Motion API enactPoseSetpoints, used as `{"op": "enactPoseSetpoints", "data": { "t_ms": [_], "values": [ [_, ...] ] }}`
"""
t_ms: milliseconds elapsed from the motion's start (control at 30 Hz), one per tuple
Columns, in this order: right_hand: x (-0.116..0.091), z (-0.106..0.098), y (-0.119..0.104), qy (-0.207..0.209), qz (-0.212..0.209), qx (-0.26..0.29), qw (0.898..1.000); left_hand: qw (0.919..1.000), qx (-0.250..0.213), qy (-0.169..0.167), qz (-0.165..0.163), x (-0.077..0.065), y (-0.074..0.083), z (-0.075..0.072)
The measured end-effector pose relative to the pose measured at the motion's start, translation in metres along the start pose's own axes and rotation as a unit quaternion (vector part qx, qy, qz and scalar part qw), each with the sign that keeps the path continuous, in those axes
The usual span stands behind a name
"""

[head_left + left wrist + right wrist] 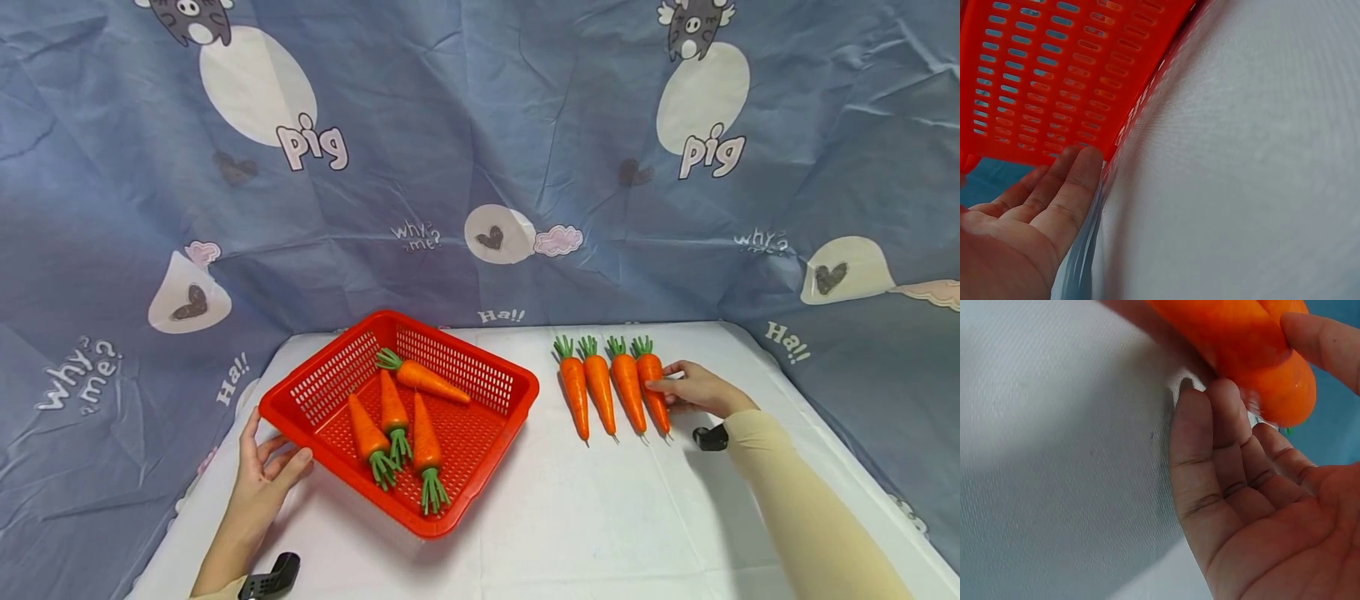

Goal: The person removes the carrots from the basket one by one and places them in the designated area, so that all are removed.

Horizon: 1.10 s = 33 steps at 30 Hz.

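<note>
At the left of the table stands a red plastic basket (341,472) with slotted walls, holding several orange carrots with green tops, among them one carrot (431,382) lying crosswise at the back. My left hand (260,483) is at its left corner, and in the left wrist view extended fingers (1069,200) touch the wall. Several more carrots lie side by side at the right, green ends away from me. My right hand (697,390) holds the rightmost carrot (651,371), thumb on top and fingers along its right side. The right wrist view shows this carrot (1241,344) between thumb and fingertips.
A white cloth (585,525) covers the table. Blue patterned fabric (420,167) hangs behind and along both sides. Between the basket and the row of carrots lies a strip of white cloth.
</note>
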State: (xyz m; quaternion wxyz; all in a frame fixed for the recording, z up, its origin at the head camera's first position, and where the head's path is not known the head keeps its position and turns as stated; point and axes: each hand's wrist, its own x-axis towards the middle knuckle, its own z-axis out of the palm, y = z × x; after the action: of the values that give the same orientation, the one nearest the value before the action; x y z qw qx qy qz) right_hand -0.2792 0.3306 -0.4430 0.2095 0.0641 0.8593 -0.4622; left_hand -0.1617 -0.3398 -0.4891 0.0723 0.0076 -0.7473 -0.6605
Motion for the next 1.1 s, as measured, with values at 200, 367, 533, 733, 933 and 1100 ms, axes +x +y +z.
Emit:
{"op": "enactPoseSetpoints", "data": {
  "t_ms": [200, 367, 533, 733, 933, 1100],
  "values": [
    [-0.002, -0.005, -0.001, 0.0, -0.009, -0.005, 1.0, 1.0, 0.006, 0.002, -0.006, 0.001, 0.0, 0.0],
    [-0.002, -0.011, -0.003, 0.003, -0.005, -0.021, 1.0, 1.0, -0.002, 0.001, 0.001, 0.0, 0.0, 0.0],
    [-0.003, -0.015, -0.007, 0.007, -0.011, -0.031, 0.999, 0.9999, 0.008, 0.005, -0.004, 0.0, -0.001, 0.0],
    [-0.008, -0.02, -0.022, 0.019, -0.036, -0.061, 0.997, 0.9997, 0.02, 0.008, -0.011, 0.001, 0.0, 0.0],
    [-0.012, -0.018, -0.051, 0.042, -0.07, -0.084, 0.993, 0.9998, 0.019, 0.007, -0.006, -0.001, 0.001, 0.0],
    [-0.014, -0.01, -0.077, 0.046, -0.101, -0.096, 0.989, 0.9998, 0.016, 0.007, -0.005, -0.001, 0.001, 0.001]
  ]
}}
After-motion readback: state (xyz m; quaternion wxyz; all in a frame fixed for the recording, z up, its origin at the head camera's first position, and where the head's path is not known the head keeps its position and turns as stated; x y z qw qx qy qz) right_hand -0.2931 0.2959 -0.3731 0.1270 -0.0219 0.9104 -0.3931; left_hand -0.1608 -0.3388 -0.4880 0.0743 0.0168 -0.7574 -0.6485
